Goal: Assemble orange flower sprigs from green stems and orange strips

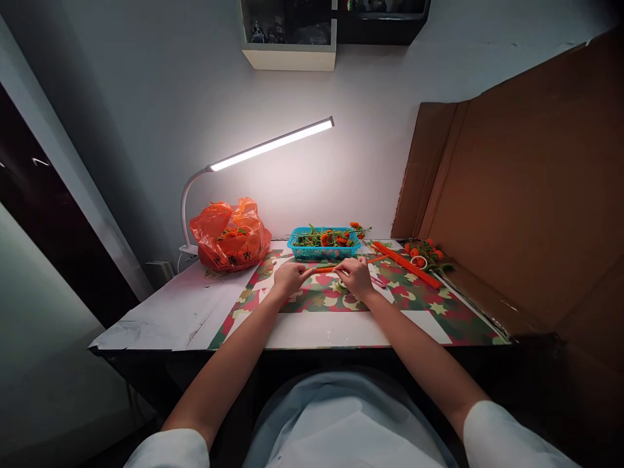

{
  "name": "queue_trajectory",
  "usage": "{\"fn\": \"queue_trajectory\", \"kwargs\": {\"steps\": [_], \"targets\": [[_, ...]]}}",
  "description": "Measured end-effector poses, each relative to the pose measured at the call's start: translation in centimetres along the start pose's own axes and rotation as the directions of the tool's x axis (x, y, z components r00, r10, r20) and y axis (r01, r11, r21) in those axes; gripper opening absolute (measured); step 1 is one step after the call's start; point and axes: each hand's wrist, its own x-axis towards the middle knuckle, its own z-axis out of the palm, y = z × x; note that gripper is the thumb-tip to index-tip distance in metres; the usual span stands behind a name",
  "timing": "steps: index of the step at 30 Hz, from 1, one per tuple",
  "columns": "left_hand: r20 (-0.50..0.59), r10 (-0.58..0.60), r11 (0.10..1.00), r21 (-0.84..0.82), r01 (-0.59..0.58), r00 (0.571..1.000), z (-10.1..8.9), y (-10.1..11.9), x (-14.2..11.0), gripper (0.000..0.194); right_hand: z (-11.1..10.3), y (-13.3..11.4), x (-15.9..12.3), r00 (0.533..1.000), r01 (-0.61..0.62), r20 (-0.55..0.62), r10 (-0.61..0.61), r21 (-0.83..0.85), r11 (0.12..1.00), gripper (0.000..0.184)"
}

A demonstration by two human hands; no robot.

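The slender held piece is showing orange and green, the strips red-orange, the basket turquoise. I'm seeing red, green and cream blotches with pale stars patterning the mat; the bag is glowing translucent orange, carrying black lettering.

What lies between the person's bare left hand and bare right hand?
In the head view, a slender orange-and-green piece spans the gap, pinched by the left hand and right hand; its material is unclear.
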Motion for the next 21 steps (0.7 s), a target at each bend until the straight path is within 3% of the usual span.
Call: {"fn": "queue_trajectory", "kwargs": {"steps": [4, 7, 11, 13, 17, 21], "targets": [[-0.040, -0.126, 0.974, -0.194, 0.116, 0.991, 0.1, 0.1, 0.1, 0.061, 0.6, -1.1, 0.0, 0.984, -0.169, -0.019, 0.179, 0.248, 0.954, 0.036], [-0.054, -0.118, 0.946, -0.309, 0.096, 0.992, 0.4, 0.1, 0.2, 0.062, 0.9, -1.4, 0.1, 0.947, -0.297, 0.033, 0.320, 0.478, 0.827, 0.047], [-0.035, -0.079, 0.915, -0.399, 0.059, 0.996, 0.7, 0.4, 0.1, 0.063, 1.0, -0.9, 0.5, 0.905, -0.356, 0.050, 0.422, 0.632, 0.688, 0.050], [-0.024, -0.066, 0.906, -0.421, 0.050, 0.998, 0.7, 0.4, 0.0, 0.063, 1.0, -0.7, 0.7, 0.898, -0.385, 0.117, 0.423, 0.675, 0.629, 0.047], [0.036, -0.052, 0.870, -0.489, 0.063, 0.998, 0.8, 0.5, -0.2, 0.062, 0.9, -0.6, 0.8, 0.909, -0.409, 0.274, 0.315, 0.733, 0.543, 0.049], [0.066, -0.034, 0.835, -0.546, 0.064, 0.997, 1.4, 0.4, -0.1, 0.063, 0.9, -1.2, 0.8, 0.919, -0.373, 0.240, 0.313, 0.787, 0.492, 0.045]]}}
